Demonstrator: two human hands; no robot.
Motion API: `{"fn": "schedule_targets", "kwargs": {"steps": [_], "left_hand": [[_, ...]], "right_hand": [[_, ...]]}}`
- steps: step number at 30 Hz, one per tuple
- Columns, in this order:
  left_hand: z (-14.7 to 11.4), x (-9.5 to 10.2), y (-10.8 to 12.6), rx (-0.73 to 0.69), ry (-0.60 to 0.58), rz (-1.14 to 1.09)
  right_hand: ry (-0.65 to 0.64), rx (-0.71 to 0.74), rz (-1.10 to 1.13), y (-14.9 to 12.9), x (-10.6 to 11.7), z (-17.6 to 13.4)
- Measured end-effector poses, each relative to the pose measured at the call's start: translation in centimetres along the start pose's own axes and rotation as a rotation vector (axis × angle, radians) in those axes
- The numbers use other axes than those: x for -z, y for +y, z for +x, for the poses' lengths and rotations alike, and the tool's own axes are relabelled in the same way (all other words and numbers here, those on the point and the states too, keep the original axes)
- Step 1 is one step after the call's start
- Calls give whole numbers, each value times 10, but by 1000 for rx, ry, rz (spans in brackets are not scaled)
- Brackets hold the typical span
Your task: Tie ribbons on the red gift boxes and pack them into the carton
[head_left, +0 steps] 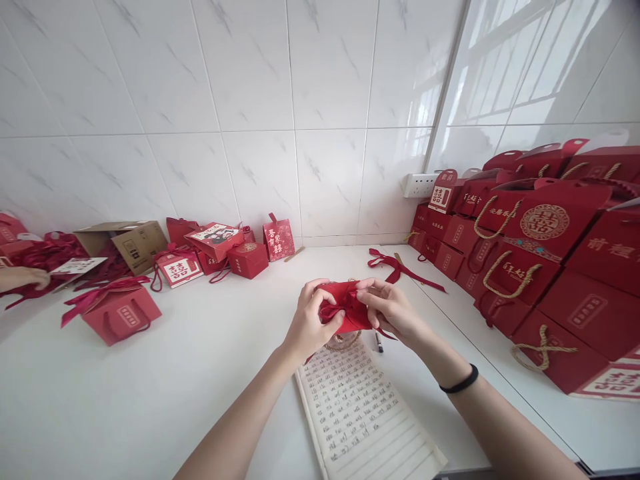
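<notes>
Red package and ribbon pinched fast in left hand and right hand; likely bow-shaping, next calling for snugging.

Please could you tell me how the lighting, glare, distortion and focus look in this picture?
Head view: soft, even light on the white table; window glare across the glossy wall tiles at upper right; wide-angle stretching of the stacked red boxes towards the right edge; writing on the notebook too small and soft to read; folds of the held red ribbon hard to separate.
</notes>
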State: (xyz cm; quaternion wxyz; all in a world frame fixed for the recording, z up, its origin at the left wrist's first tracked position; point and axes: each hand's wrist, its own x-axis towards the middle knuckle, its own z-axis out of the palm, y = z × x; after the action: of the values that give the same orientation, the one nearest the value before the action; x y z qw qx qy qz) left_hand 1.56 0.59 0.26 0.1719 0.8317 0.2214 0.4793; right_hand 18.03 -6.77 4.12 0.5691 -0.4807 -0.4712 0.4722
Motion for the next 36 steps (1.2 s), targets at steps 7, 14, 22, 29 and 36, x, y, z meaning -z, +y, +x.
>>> {"fn": "schedule_targets", "kwargs": {"steps": [7, 14, 22, 29, 36], "left_hand": [[0, 1, -1, 12, 5, -29], [2, 4, -2, 31, -24, -67], [2, 5, -2, 61, -31, -74], [2, 8, -2, 68, -80, -139], [2, 10, -5, 79, -78, -171]], "right_hand": [[111, 273, -448, 8, 5, 3], [117, 506, -729, 15, 11, 5], [-28, 721, -837, 17, 16, 6], [25, 484, -724, 18, 15, 6], [18, 456, -602, 23, 10, 8]]}}
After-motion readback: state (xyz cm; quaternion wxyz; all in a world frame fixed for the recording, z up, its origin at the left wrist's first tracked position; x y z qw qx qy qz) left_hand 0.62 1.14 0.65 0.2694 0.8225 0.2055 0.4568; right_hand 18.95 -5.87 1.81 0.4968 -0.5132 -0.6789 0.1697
